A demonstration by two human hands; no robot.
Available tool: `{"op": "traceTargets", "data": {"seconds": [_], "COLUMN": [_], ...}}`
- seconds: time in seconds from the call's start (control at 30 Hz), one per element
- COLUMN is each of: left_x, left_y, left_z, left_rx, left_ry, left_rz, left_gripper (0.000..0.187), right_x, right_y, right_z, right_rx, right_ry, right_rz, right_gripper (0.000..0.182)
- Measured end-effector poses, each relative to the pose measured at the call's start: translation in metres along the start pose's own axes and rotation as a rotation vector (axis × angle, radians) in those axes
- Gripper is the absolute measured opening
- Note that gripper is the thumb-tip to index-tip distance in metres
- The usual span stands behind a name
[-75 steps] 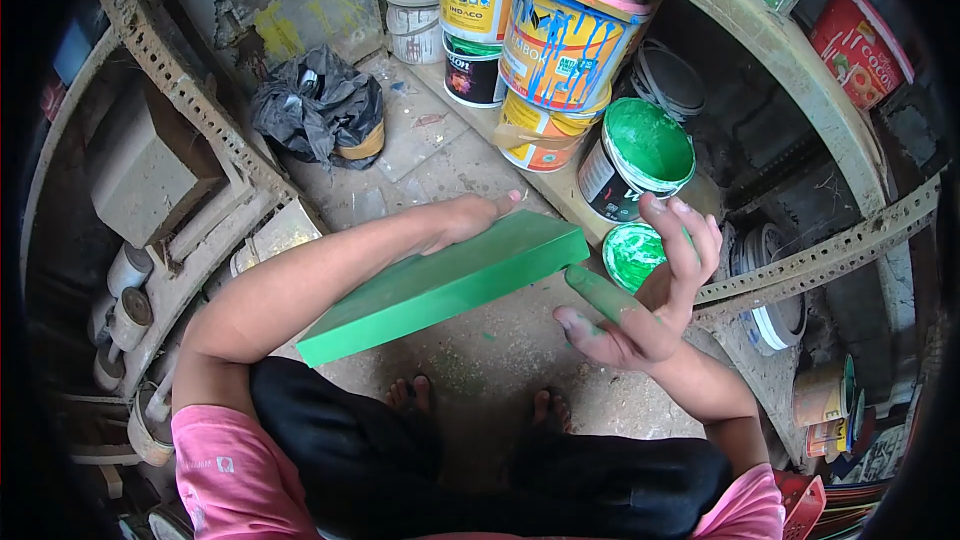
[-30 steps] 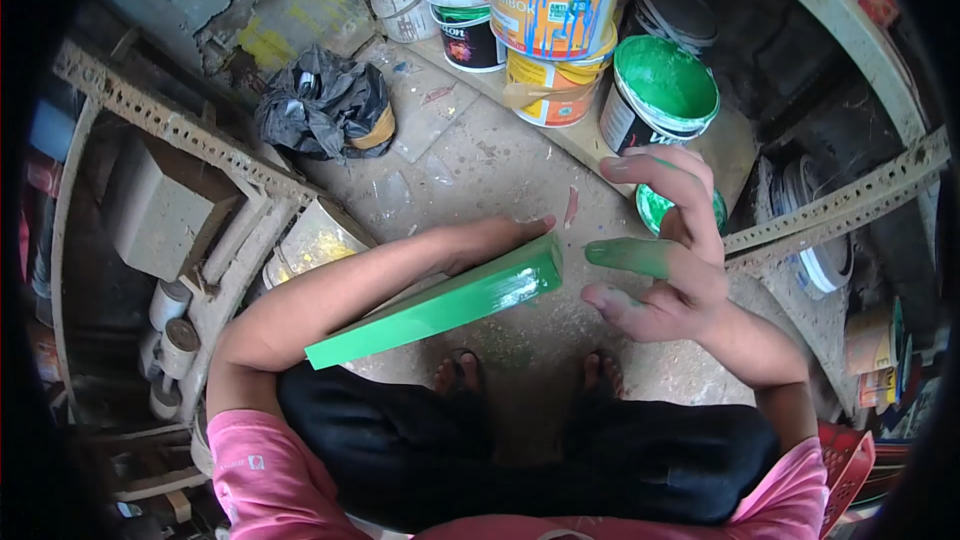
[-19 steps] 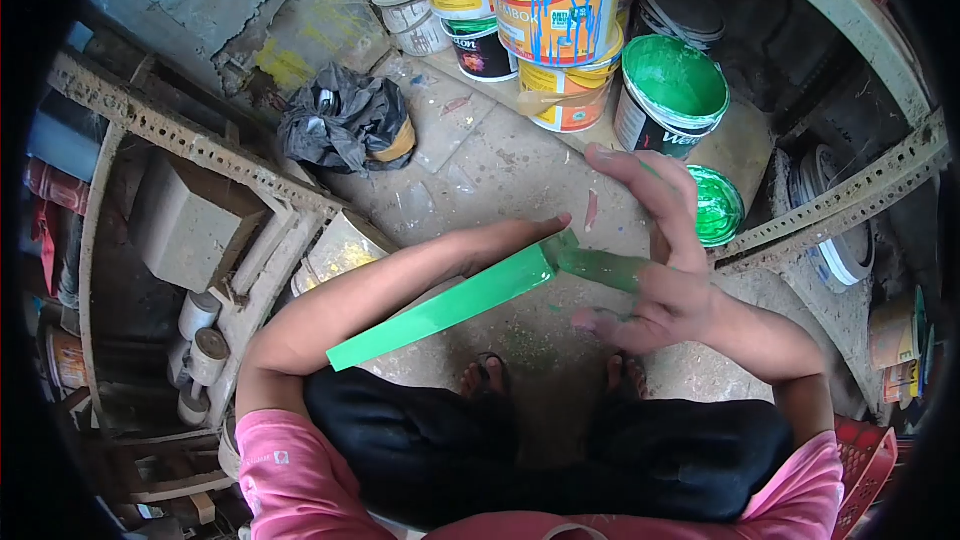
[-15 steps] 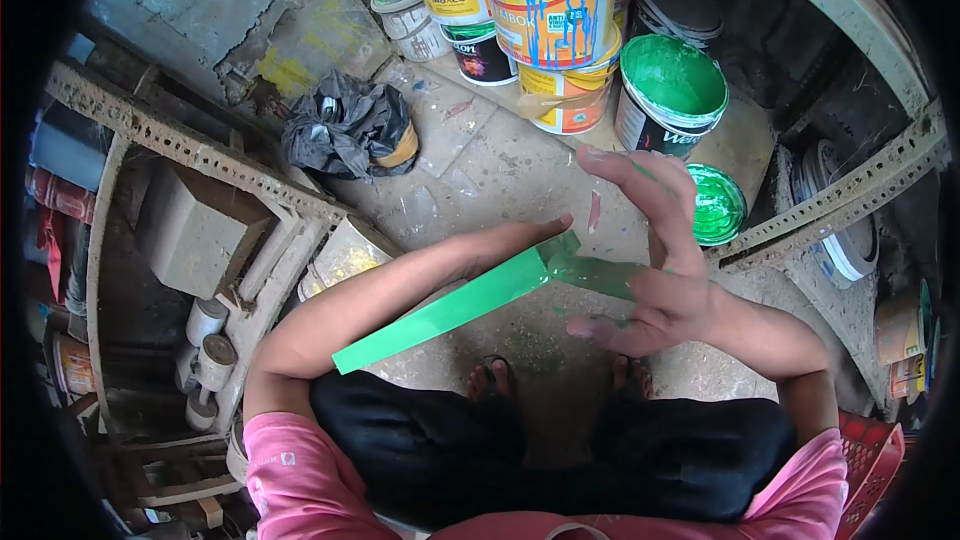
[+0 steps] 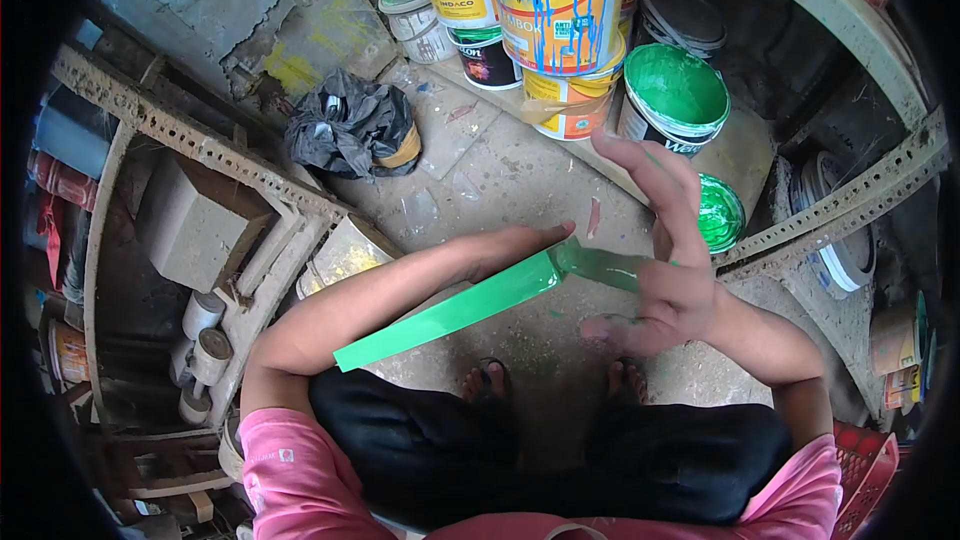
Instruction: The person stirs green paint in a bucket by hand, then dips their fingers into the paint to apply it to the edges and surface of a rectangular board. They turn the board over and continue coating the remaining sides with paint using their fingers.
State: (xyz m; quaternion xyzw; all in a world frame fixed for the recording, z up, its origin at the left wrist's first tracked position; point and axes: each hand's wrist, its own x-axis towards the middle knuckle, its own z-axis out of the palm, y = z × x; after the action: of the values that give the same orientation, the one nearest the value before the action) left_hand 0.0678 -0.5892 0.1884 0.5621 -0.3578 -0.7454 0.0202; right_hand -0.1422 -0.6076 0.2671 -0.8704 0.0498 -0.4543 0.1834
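Note:
A long, flat green-painted board slants across in front of my body, its face glossy with wet-looking paint. My left hand holds it from the far side, with the fingers partly hidden behind its upper end and the forearm running along it. At that same end, my right hand has its fingers spread. One finger, coated in green and slightly blurred, reaches out to the board's corner and appears to touch it. Another finger points up and away, and the thumb is apart below.
Ahead stand stacked paint buckets, an open bucket of green paint and a green-smeared lid. A black plastic bag lies on the floor. Metal shelving flanks the left; a red crate is at lower right.
My right hand has shifted slightly right, its green finger still at the board's end. The board has tilted a little and stays in my left hand.

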Motion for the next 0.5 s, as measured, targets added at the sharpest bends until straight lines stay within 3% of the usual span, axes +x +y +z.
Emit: {"op": "traceTargets", "data": {"seconds": [0.03,0.17,0.23,0.27,0.33,0.37,0.43,0.5], "left_x": [0.003,0.002,0.016,0.016,0.014,0.015,0.022,0.004], "left_y": [-0.001,-0.008,-0.025,-0.021,-0.011,-0.018,-0.038,-0.032], "left_z": [-0.001,0.007,0.008,0.003,-0.012,-0.017,-0.027,-0.018], "left_rx": [-0.204,-0.097,0.07,0.067,-0.063,-0.063,-0.618,-0.639], "left_ry": [0.007,0.084,0.201,0.201,-0.078,-0.076,-0.596,-0.554], "left_rz": [-0.109,0.002,0.369,0.371,-0.087,-0.088,0.008,0.066], "left_gripper": [0.051,0.045,0.047,0.047,0.061,0.061,0.051,0.048], "right_x": [0.001,0.001,0.0,0.001,0.004,0.003,-0.002,-0.01], "right_y": [0.0,0.001,0.001,0.001,0.003,0.004,0.008,0.006], "right_z": [-0.001,0.0,0.001,-0.001,-0.006,-0.003,0.008,0.014], "right_rx": [-0.012,0.002,-0.023,-0.023,-0.021,-0.02,0.303,0.399], "right_ry": [-0.007,-0.012,-0.018,-0.021,-0.044,-0.043,0.073,0.075], "right_rz": [0.022,-0.04,-0.045,-0.046,-0.008,-0.009,0.088,0.124], "right_gripper": [0.041,0.043,0.047,0.047,0.048,0.048,0.049,0.054]}}
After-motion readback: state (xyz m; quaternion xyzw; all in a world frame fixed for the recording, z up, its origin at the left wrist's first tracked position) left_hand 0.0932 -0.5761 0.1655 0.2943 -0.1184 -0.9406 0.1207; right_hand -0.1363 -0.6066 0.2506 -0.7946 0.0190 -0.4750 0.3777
